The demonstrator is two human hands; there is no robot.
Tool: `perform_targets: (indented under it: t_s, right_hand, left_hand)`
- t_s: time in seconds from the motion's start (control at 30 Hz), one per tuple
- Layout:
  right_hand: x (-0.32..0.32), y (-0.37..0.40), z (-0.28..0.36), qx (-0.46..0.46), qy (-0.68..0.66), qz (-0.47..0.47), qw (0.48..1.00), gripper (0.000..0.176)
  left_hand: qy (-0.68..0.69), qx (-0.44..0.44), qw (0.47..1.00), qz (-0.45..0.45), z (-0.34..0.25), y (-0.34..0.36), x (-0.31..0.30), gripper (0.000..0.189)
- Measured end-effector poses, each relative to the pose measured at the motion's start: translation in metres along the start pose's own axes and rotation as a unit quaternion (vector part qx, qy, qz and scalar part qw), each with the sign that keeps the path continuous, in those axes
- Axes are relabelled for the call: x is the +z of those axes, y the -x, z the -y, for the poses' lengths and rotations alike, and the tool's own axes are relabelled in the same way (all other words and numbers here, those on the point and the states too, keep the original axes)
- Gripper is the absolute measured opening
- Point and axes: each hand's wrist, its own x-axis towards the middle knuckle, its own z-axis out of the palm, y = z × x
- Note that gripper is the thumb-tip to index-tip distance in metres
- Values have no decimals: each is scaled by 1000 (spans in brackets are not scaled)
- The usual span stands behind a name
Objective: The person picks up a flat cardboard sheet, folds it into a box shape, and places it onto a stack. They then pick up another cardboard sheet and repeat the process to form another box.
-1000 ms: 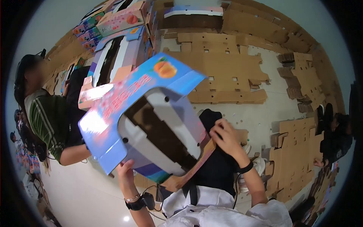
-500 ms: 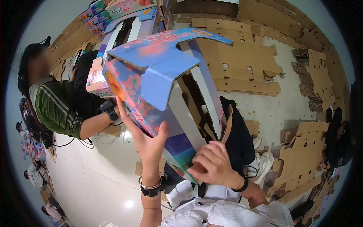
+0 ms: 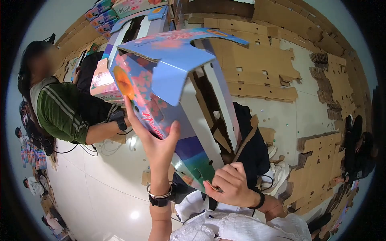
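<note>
Left hand (image 3: 158, 145): spread wide on the printed side of the fruit carton (image 3: 177, 64), thumb clamped round its corner. Right hand (image 3: 230, 186): curled, pinching the carton's lower edge, fingertips hidden. Carton raised between both hands, inside shadowed, blocking the view. Co-worker's sleeve (image 3: 60, 114) near left; floor (image 3: 104, 180) open below; cardboard sheets (image 3: 257, 68) beyond.

printed box (image 3: 169, 92): lettering blurred, unreadable; its far wall is hidden.
left hand (image 3: 156, 141): palm pressed on the box wall, contact side out of sight.
right hand (image 3: 230, 185): fingertips curl under the box's bottom corner, grip point hidden.
co-worker's hand: behind the box; only the forearm (image 3: 102, 130) shows.
carton stack (image 3: 132, 6): cut off by the top edge.
figures at left rim (image 3: 28, 184): too small to tell.
</note>
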Motion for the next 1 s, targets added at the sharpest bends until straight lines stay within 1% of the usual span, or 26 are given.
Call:
perform_targets:
  t_s: [0.03, 0.07, 0.13, 0.17, 0.2, 0.27, 0.3, 0.33, 0.37, 0.4, 0.47, 0.5, 0.53, 0.6, 0.63, 0.67, 0.7, 0.73, 0.77, 0.8, 0.83, 0.87, 0.9, 0.93, 0.97, 1.0]
  right_hand:
    - [-7, 4, -3, 14, -34, 1, 999, 22]
    - [-14, 4, -8, 16, -30, -2, 999, 22]
    - [-34, -2, -24, -2, -120, 71, 990, 19]
    - [-45, -2, -39, -10, -167, 134, 977, 24]
    - [-48, 3, -60, -2, -257, 166, 952, 28]
    - [-66, 8, -95, 71, -305, 143, 939, 32]
    - [-71, 1, -96, 125, -182, 77, 972, 36]
    - [-76, -6, -98, 175, -55, 8, 983, 40]
    - [-72, -10, -108, 239, -57, 8, 969, 64]
    - [-67, -12, -111, 239, -56, 2, 969, 64]
    - [-52, -19, -116, 246, 22, 109, 963, 91]
    - [-39, -19, -120, 216, 72, 135, 964, 102]
    - [-34, -16, -123, 230, 71, 167, 956, 100]
    - [-37, -14, -127, 248, 28, 215, 944, 101]
    - [-39, -13, -124, 246, 27, 211, 945, 101]
    - [-41, -12, -119, 233, 31, 197, 952, 99]
    - [-42, -9, -116, 221, 35, 181, 958, 97]
    - [-36, -4, -117, 224, 36, 174, 958, 97]
    - [-24, 1, -120, 213, 61, 126, 967, 95]
    - [-20, -1, -119, 200, 88, 81, 972, 93]
    - [-26, -8, -115, 243, 56, 76, 965, 73]
    - [-28, -11, -119, 240, 56, 75, 966, 73]
    - [-29, -12, -127, 252, 48, 62, 965, 65]
    - [-32, -13, -134, 263, 40, 47, 963, 58]
    - [-40, -12, -138, 229, -52, -50, 971, 43]
    - [-47, -4, -150, 261, -116, -63, 956, 36]
  left_hand:
    - [10, -20, 1000, 1, 1, 0, -1, 101]
    - [21, -39, 999, 4, 2, -1, -2, 100]
    - [27, -42, 999, 1, 3, -1, -6, 101]
    - [36, -47, 998, 4, 3, -1, -6, 102]
    - [45, -51, 998, 6, 2, 0, -7, 103]
    - [47, -46, 998, 17, 3, 0, -10, 105]
    - [44, -42, 998, 23, 3, 0, -12, 107]
    - [46, -38, 998, 25, 3, 0, -13, 107]
    - [41, -24, 999, 25, 4, 0, -13, 110]
    - [36, -8, 999, 24, 5, 1, -13, 112]
    - [28, -7, 999, 25, 3, 4, -13, 116]
    - [18, -19, 999, 45, 0, 5, -13, 118]
    - [7, -31, 998, 63, -3, 6, -12, 119]
    - [24, -29, 998, 56, -6, 3, -9, 121]
    - [18, -46, 997, 67, -5, 2, -13, 121]
    - [12, -63, 995, 81, -5, 1, -15, 121]
    - [12, -59, 995, 86, -2, 1, -16, 121]
    - [19, -35, 996, 86, 2, 2, -15, 122]
    - [27, -12, 996, 85, 4, 1, -12, 122]
    - [29, -8, 996, 88, -1, -1, -7, 122]
    - [31, -8, 996, 89, -7, -1, -4, 121]
    - [32, -7, 996, 87, -12, -2, -3, 121]
    - [9, 27, 997, 73, -5, -5, -8, 119]
    - [6, 32, 997, 69, -2, -8, -15, 119]
    - [14, 1, 998, 60, -1, -11, -22, 118]
    - [22, -30, 998, 52, 2, -16, -32, 118]
